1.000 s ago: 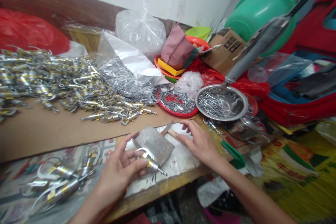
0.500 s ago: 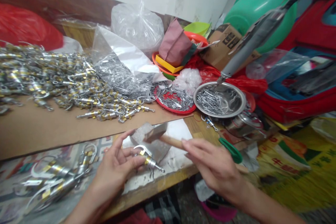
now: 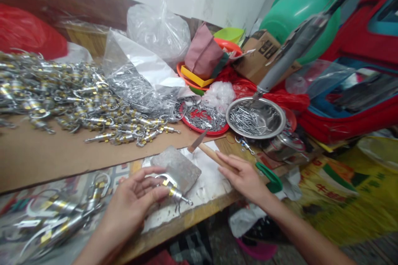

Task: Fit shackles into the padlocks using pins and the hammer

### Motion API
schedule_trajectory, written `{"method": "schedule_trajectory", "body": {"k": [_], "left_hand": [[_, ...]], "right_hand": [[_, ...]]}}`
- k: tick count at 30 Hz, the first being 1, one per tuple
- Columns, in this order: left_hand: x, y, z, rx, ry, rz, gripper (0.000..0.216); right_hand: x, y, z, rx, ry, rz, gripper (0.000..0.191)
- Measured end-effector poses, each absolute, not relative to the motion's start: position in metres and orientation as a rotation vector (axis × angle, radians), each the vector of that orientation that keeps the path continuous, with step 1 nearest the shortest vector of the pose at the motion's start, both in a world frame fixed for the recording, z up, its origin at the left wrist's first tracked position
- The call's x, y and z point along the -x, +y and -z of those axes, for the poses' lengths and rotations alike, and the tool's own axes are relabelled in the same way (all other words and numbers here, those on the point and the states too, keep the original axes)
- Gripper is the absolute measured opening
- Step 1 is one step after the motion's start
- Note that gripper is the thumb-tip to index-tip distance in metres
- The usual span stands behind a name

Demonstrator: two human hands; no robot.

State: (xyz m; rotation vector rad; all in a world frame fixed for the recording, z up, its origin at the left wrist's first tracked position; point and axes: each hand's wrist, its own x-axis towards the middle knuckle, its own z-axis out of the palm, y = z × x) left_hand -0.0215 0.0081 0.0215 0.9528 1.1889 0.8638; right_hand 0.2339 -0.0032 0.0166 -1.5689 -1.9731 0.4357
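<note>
Two hands work at the worktop [image 3: 192, 215] edge. The left hand [image 3: 133, 203] pinches a small silver-and-brass hook fitting [image 3: 171, 186] against a grey metal block [image 3: 178, 167]. The right hand [image 3: 244, 176] wraps the wooden handle of a small hammer [image 3: 207, 149], its head just beyond the block. A pile of fittings [image 3: 71, 99] lies behind.

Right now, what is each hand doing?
Left hand: closed on a metal clasp at the grey block.
Right hand: gripping the hammer handle.
</note>
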Motion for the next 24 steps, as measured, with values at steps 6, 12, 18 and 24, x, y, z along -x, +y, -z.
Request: {"method": "schedule_trajectory", "body": {"k": [6,12,18,24], "left_hand": [[0.028,0.005,-0.013,-1.523,1.449,-0.89,0.016],[0.022,0.004,-0.016,-1.713,1.41,-0.994,0.012],[0.023,0.002,-0.024,-1.664,1.302,-0.947,0.012],[0.022,0.001,-0.024,-1.676,1.252,-0.964,0.013]], "right_hand": [[-0.241,0.053,-0.022,1.747,-2.161,-0.309,0.024],[-0.235,0.145,-0.027,1.987,-2.089,-0.133,0.017],[-0.23,0.162,-0.021,2.0,-2.075,-0.15,0.015],[-0.234,0.143,-0.031,1.855,-1.902,-0.157,0.02]]}}
